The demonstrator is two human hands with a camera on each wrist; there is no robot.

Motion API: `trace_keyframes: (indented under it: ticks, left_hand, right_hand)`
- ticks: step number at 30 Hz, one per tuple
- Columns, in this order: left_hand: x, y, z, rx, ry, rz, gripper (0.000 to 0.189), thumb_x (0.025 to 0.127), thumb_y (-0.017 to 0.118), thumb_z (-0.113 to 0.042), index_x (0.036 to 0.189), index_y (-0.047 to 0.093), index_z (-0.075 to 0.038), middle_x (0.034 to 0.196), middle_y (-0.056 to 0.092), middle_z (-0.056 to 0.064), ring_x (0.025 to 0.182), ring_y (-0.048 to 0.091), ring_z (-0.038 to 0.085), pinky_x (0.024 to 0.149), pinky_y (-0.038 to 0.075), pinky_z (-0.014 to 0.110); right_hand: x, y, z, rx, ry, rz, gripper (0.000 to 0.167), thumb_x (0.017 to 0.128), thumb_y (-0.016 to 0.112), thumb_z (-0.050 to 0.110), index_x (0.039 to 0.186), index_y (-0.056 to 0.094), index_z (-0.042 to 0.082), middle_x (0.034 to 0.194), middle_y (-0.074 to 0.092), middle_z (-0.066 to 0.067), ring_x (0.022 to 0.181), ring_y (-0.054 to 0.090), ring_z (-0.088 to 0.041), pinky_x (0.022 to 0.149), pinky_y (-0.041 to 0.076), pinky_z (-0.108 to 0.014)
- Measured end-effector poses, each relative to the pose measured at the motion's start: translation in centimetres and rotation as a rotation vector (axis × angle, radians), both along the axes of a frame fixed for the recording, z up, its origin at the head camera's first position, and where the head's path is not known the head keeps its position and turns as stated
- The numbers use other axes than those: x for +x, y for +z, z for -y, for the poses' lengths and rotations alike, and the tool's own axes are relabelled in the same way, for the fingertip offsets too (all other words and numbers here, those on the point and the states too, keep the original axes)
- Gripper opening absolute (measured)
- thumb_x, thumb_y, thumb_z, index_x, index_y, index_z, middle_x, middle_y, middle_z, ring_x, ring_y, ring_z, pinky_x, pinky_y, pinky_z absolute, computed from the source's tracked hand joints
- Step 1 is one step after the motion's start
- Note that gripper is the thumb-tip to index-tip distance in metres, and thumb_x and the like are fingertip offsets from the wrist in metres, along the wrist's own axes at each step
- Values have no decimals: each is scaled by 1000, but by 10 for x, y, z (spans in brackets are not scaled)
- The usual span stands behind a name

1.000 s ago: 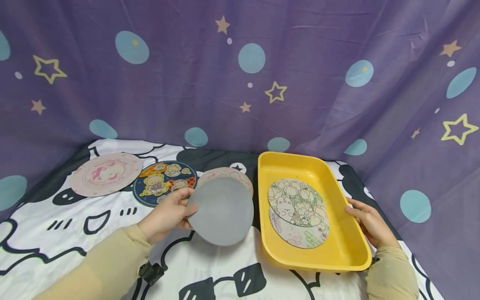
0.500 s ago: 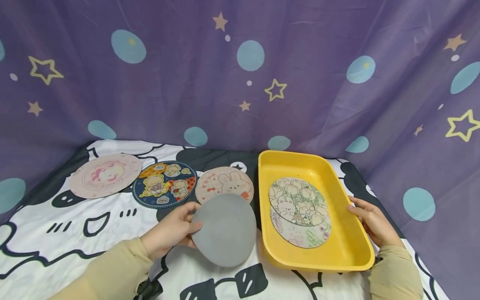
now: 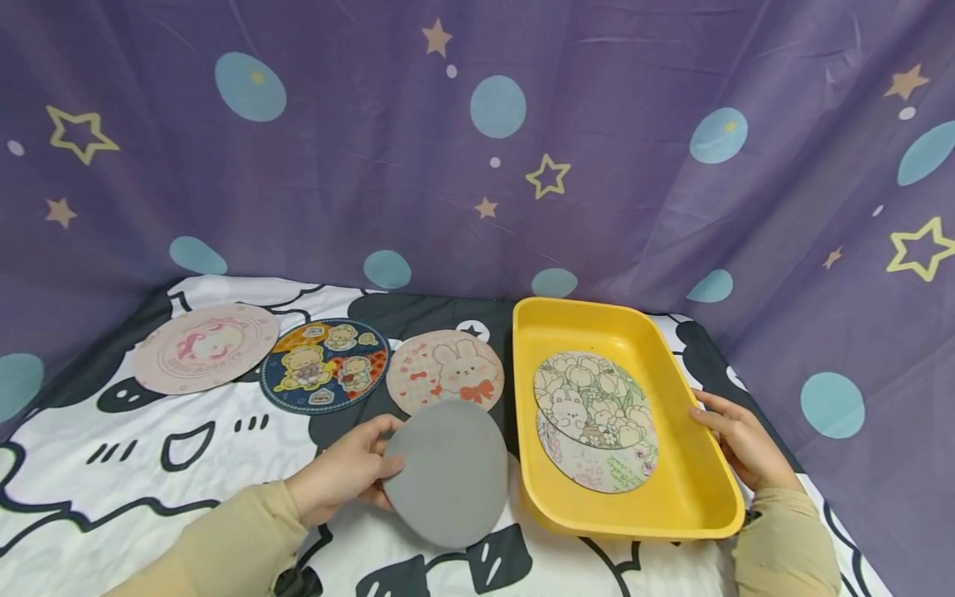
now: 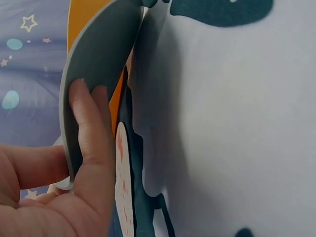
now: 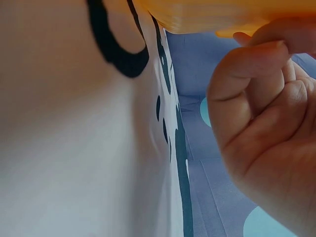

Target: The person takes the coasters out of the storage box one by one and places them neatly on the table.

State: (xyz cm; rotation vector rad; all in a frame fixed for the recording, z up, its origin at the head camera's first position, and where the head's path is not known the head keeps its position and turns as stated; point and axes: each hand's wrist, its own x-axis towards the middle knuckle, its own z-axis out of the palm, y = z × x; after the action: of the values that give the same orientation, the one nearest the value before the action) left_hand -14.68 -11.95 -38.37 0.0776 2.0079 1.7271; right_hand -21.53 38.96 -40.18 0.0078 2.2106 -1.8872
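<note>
My left hand [image 3: 349, 468] pinches the left edge of a thin round mat [image 3: 448, 474], grey side showing, held over the cloth in front of a pink rabbit mat [image 3: 445, 369]. In the left wrist view, the thumb and fingers [image 4: 89, 123] lie on opposite faces of the grey mat [image 4: 101, 49], which is tilted. At the right side of a yellow tray [image 3: 675, 489], my right hand [image 3: 746, 439] grips the rim; the right wrist view has its fingers curled under the tray's edge. Inside the tray, a flower-and-rabbit mat [image 3: 593, 398] overlaps a pale patterned mat [image 3: 597, 473].
Farther left lie a dark blue mat with bears [image 3: 324, 365] and a pale pink mat [image 3: 209, 348], slightly overlapping. A black-and-white cartoon cloth [image 3: 172, 489] covers the surface. Behind it hangs a purple curtain [image 3: 336, 166] with stars.
My left hand has drawn the grey mat toward me and slightly right, uncovering the pink rabbit mat behind it. The right hand stays at the tray's rim.
</note>
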Motion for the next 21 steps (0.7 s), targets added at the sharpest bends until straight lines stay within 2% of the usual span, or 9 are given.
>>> trace_keyframes:
  ticks: [3,7,16,21]
  left_hand:
    - [0,-1,1,-14,-25,24,31,97,50,1,127,42,3,91,68,13,66,69,20,61,61,36]
    - [-2,-1,2,-61,-57,35,28,97,52,2,123,43,2,90,67,15,66,71,22,60,62,37]
    - [-5,0,1,-297,-64,-59,19,92,63,-3,108,54,-1,79,63,9,50,59,14,47,56,29]
    - [-6,0,5,-376,-103,-96,12,89,67,-6,98,59,-3,71,58,7,44,56,12,43,53,25]
  right_hand:
    - [0,0,0,-15,6,2,28,103,54,20,130,54,27,102,74,9,87,73,-12,76,61,-28]
    - [1,1,0,-18,2,10,29,102,54,20,131,53,27,102,74,9,87,73,-12,76,61,-28]
    - [0,1,1,29,-13,21,56,103,54,23,150,33,3,101,73,12,87,72,-11,77,61,-27]
    - [0,0,0,24,-11,11,56,102,54,23,151,33,3,102,73,11,87,72,-11,77,60,-27]
